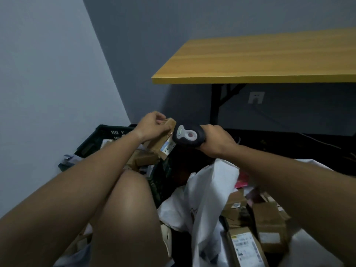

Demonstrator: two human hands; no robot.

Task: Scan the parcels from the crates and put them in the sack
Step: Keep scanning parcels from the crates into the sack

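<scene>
Fingers of the left hand curl round a small cardboard parcel, holding it tilted above the dark crate (label end pointing down). Right hand grips the scanner, its head just beside the parcel. White sack gapes below the right forearm, with more boxed parcels inside it. Yellow bench stands behind, well apart.

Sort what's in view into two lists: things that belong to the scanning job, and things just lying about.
Job: parcel held by left hand; scanner in right hand; black crate; white sack; boxes in it.

Lying about: yellow table; wall socket.
</scene>
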